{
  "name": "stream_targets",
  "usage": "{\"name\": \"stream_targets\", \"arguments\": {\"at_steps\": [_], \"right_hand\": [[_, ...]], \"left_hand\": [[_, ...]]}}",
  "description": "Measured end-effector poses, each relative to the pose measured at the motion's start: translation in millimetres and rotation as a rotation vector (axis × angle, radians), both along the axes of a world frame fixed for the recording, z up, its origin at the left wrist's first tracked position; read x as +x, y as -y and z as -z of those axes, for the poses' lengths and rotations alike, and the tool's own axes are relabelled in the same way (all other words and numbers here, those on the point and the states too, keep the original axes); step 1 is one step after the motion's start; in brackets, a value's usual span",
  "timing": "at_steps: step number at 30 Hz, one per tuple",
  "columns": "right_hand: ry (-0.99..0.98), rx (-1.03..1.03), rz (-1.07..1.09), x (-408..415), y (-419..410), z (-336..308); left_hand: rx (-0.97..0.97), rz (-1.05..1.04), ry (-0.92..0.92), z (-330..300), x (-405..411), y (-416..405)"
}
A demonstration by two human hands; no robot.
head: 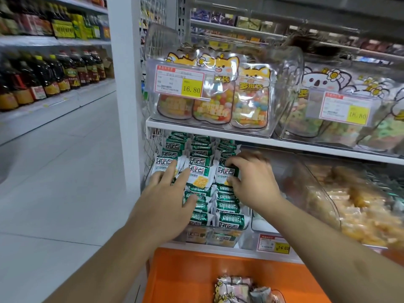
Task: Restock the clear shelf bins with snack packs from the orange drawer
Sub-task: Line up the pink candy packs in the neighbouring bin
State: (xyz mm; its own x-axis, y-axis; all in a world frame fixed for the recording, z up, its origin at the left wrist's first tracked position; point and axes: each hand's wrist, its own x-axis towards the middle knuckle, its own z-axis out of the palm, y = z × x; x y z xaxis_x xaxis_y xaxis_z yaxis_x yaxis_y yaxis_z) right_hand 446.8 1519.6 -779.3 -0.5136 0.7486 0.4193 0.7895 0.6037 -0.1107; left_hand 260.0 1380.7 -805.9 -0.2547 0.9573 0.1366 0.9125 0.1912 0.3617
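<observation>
Hands first: my left hand (172, 189) lies flat with fingers spread and straight on the green-and-white snack packs (201, 171), pressing the left and middle rows — it grips nothing. My right hand (251, 178) sits just beside it on the right row, fingers curled over the top of one pack (226, 171) and thumb tucked under its lower edge, so that pack is pinched between them.

The packs stand in three tight rows inside the clear bin (220, 236) on the lower shelf, printed faces toward me, filling it from the front wall back under the white shelf board (306, 145). Both hands rest about midway along the rows.

Below my forearms the orange drawer (185, 272) stands open, with a few clear cartoon-printed candy bags (234, 287) lying at its near edge — well apart from either hand.

Above, another clear bin (282, 73) holds cat-shaped bags of coloured sweets behind a price tag (179, 80). To the right, a bin of orange-yellow snacks (360, 211) sits blurred.
</observation>
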Motion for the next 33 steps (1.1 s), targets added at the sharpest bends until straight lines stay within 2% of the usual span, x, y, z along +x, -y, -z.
{"name": "stream_targets", "arguments": {"at_steps": [5, 9, 18, 33], "right_hand": [[-0.046, -0.034, -0.011, 6, 3, 4], [-0.058, -0.048, 0.081, 10, 5, 3], [-0.104, -0.113, 0.156, 15, 2, 9], [-0.256, -0.207, 0.009, 69, 45, 10]], "left_hand": [[0.004, 0.035, -0.128, 6, 5, 5], [-0.004, 0.006, -0.162, 7, 9, 1], [0.037, -0.029, -0.103, 7, 15, -2], [0.123, 0.034, -0.057, 1, 44, 24]]}}
